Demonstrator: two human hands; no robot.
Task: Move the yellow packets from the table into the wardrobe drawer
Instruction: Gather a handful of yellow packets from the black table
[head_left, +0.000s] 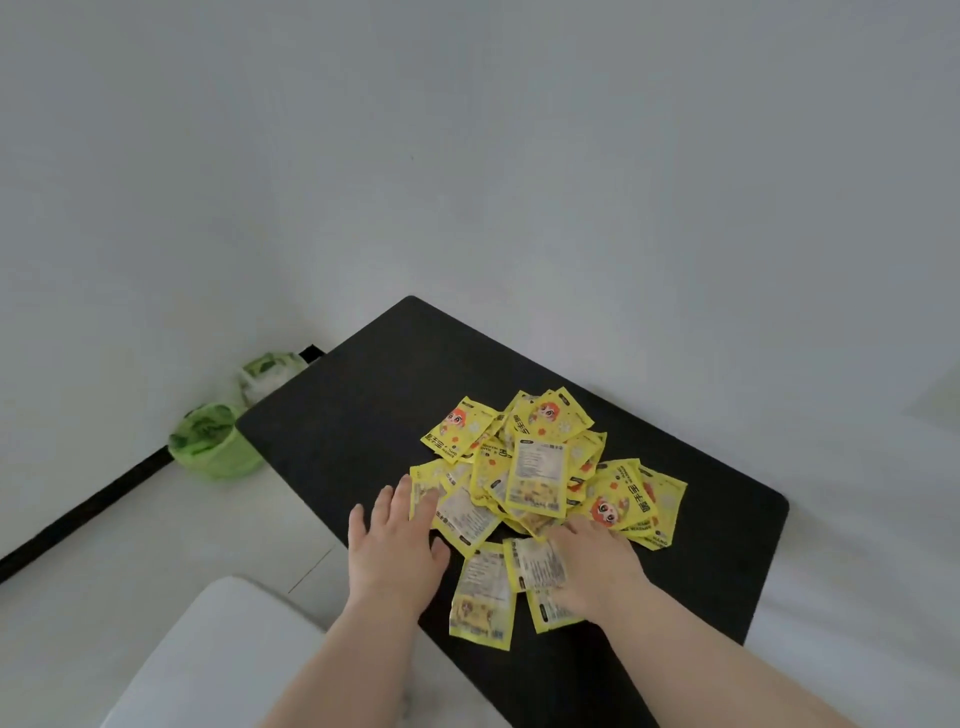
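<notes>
We count two hands, both at the near side of one heap. The left hand's fingers (404, 496) are straight and slightly apart. Their tips touch the heap's left edge, and they close on nothing. The left hand (395, 551) lies flat, palm down, above the table (353, 395).

The right hand's fingers (579, 530) lie on the near packets, and a pale-backed packet (532, 564) sits against them. Blur keeps us from telling whether they pinch it or only press on it. The right hand (602, 569) also covers part of a lower packet (553, 613).

The yellow packets (537, 478) lie in one loose pile on the black table. We see well over a dozen, but they overlap too much for an exact count. Some show an orange cartoon face and others a printed back. One single packet (483, 597) lies flat at the near edge, between the two wrists.

Beyond the table's left corner we count two green things on the floor. One is a green-lined bin (213, 441) and the other a green-and-white pack (265, 371), both against the wall. A black strip (78, 509) runs along the wall's base. One white cushion (208, 654) sits at the lower left.
</notes>
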